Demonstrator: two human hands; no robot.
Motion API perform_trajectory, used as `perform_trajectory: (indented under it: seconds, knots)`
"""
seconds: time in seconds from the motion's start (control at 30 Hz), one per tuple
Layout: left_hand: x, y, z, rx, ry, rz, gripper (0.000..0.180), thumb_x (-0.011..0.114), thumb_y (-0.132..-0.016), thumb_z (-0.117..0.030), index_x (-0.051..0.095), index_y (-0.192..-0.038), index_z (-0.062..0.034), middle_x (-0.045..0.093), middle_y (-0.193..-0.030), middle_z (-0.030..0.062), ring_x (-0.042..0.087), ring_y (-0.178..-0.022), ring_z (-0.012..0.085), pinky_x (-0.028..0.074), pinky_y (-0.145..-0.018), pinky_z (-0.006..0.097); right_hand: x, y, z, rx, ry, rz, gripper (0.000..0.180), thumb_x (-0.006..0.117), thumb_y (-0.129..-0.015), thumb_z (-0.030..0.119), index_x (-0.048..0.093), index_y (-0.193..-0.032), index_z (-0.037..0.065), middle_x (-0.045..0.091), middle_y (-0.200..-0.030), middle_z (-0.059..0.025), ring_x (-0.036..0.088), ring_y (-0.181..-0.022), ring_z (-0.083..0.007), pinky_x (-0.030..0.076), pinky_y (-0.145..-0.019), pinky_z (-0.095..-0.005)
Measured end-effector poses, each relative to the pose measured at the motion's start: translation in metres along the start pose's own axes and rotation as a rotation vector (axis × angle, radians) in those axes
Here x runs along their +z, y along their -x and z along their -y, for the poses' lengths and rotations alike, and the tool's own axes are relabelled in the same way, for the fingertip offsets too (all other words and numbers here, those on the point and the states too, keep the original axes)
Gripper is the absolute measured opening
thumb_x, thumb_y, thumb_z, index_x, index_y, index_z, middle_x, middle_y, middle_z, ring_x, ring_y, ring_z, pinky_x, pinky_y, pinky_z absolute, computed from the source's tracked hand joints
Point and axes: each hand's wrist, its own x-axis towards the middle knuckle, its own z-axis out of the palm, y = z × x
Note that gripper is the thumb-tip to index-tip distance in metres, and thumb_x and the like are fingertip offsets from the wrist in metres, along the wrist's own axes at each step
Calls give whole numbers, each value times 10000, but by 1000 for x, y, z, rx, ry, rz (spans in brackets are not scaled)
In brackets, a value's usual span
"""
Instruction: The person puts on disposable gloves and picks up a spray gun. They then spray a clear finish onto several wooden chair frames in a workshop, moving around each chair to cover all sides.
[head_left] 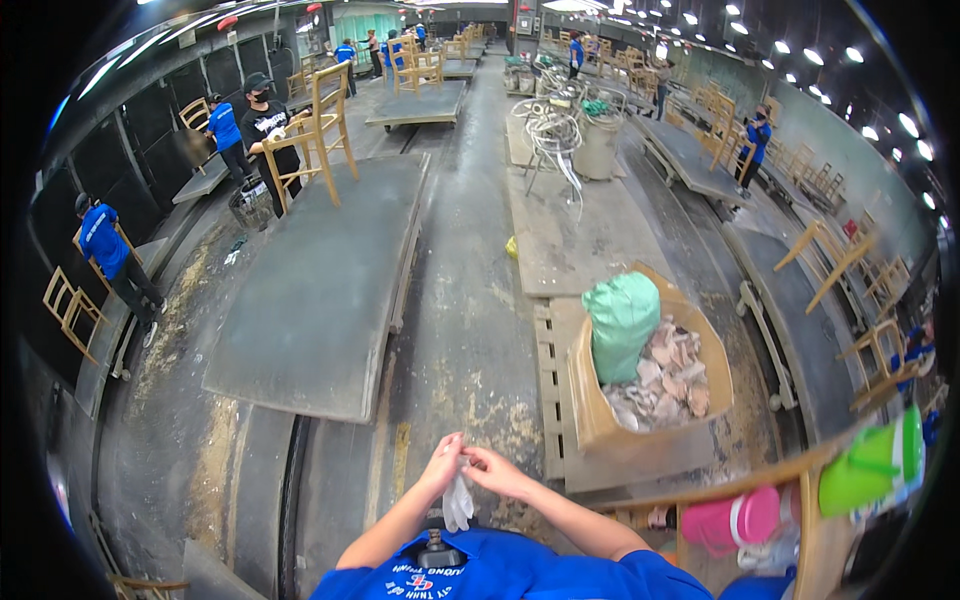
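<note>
The place is a long factory hall with a grey concrete floor [470, 330], worn and stained with yellowish dust; flat dark work platforms [320, 290] run down it in rows, and pale wooden chair frames [315, 135] stand on them, with other people in blue shirts at work far off.

Close to the body, both hands meet at a thin white glove [458, 500]. The left hand [443, 468] is closed on its upper edge with the fingertips pinched; the right hand [497, 472] also nips the cloth from the side, fingers bent, only a little open. The glove hangs limp below them, in front of the blue shirt, above the floor.

To handle it well, I judge one should hold the cuff wide with one hand and keep the fabric untwisted, because such soft knitted cloth folds on itself easily.

At the right, a brown cardboard box [600, 420] stands on a wooden pallet; it holds crumpled pale rags and a bulging green sack [622, 320]. Nearer, a pink plastic jug [728, 520] and a green one [868, 462] hang on a chair frame; both look smooth and glossy.
</note>
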Motion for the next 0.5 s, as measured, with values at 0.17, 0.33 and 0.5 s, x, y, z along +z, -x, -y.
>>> perform_trajectory:
  seconds: [0.17,0.33,0.5]
  knots:
    - [-45,-87,-25,-50,133,-107,548,440,-1070,-455,463,-1462,-73,585,-1295,115,509,-1220,217,401,-1060,389,-23,-131,-7,104,-8,265,618,676,-958,230,430,-1477,4,612,-1288,-109,568,-1113,-157,472,-942,-319]
    - [-53,-195,-96,-66,16,59,563,420,-1077,-450,452,-1485,-64,535,-1417,123,437,-1360,240,341,-1141,383,-67,-234,16,-70,-117,62,603,643,-875,127,444,-1429,-1,570,-1365,-137,538,-1258,-221,428,-1066,-365]
    - [-36,-317,-198,-12,-166,444,558,479,-1067,-401,457,-1472,-18,582,-1366,141,527,-1278,217,405,-1093,342,-164,-313,55,-2,-201,-143,389,620,-935,118,568,-1303,1,656,-1122,-46,608,-1034,-133,504,-889,-305]
